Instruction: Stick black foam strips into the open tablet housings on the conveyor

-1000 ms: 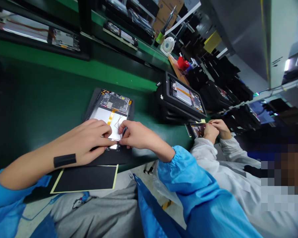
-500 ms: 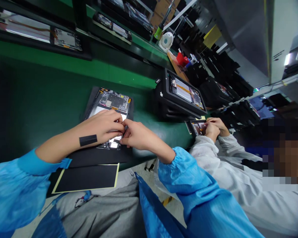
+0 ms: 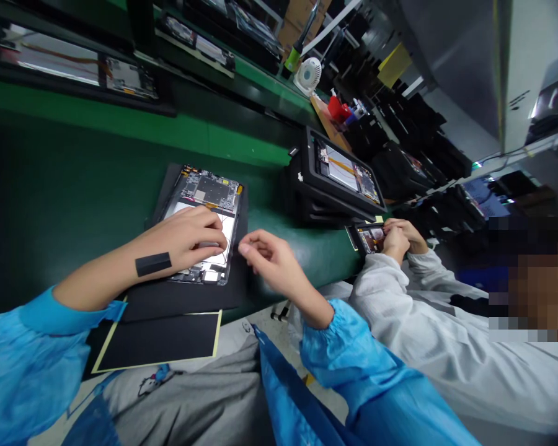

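We are steadying the tablet (image 3: 229,228) lightly, sparing its circuit board (image 3: 212,189), left hand (image 3: 189,238) curled, grip unclear; our right hand (image 3: 242,243) is hovering alongside, thumb and forefinger together.

Left hand (image 3: 193,238) is resting on opened tablet (image 3: 214,192), fingers on its white battery area. Right hand (image 3: 272,257) is hovering just beside the tablet's edge, thumb and fingers loosely curled, holding nothing visible. Tablet is lying on black pad (image 3: 204,297), green table (image 3: 74,186) underneath. Black sheet with yellow edges (image 3: 160,341) is lying at the near table edge. Stack of black trays (image 3: 307,198) is standing nearby, top one holding another opened device (image 3: 344,170). Co-worker's hands (image 3: 402,238) are handling a smaller-looking device (image 3: 371,239) beyond. White fan (image 3: 309,75) is standing farther back.
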The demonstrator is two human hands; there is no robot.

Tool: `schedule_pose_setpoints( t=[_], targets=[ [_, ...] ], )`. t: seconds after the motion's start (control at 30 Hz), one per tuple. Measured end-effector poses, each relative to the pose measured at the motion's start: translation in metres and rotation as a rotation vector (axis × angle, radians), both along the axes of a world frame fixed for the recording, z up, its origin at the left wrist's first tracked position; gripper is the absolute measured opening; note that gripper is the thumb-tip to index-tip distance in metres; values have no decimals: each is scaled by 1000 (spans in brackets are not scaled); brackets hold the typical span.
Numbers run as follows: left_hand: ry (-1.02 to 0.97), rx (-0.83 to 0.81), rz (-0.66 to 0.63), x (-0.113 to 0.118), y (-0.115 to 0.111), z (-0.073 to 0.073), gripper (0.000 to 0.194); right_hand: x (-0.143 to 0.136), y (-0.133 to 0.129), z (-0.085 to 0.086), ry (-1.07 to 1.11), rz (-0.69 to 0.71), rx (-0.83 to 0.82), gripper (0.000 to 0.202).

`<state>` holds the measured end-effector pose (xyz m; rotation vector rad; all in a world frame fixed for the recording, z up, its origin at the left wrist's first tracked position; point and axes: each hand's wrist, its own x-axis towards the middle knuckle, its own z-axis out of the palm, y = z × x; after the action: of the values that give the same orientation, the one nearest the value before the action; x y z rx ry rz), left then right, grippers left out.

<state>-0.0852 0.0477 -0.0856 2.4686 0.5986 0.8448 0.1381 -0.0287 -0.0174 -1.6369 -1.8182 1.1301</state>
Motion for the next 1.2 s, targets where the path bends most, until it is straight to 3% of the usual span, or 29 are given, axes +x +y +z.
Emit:
schedule_pose_setpoints(
  t=[0.1,0.2,0.33,0.4,0.47,0.57,0.7,0.8,0.9,1.03,1.2],
  targets=[
    [2,-4,-9,0,0,0,28,7,-25,-9,-17,-20,201,28],
    [2,-10,3,0,-1,2,30,4,-47,-17,-218,211,353,37],
    [11,-2,51,2,-2,4,32,-1,-54,-17,-519,414,381,51],
    [28,12,54,4,-3,6,31,-1,-48,-11,-483,412,360,45],
    [52,20,55,7,-3,8,30,-1,-39,-7,-351,303,365,37],
    [92,22,34,16,0,11,26,0,-24,-15,-208,190,445,32],
    [176,-6,5,25,14,18,20,3,-13,-42,-245,366,623,30],
    [226,32,26,26,15,24,20,8,-14,-57,-221,367,681,28],
    [193,156,119,21,-6,28,24,12,-15,-62,-160,352,690,25],
    [108,254,196,13,-54,24,30,16,-10,-62,-59,338,631,22],
    [98,359,272,7,-88,16,27,12,6,-56,94,61,474,23]
  ],
)
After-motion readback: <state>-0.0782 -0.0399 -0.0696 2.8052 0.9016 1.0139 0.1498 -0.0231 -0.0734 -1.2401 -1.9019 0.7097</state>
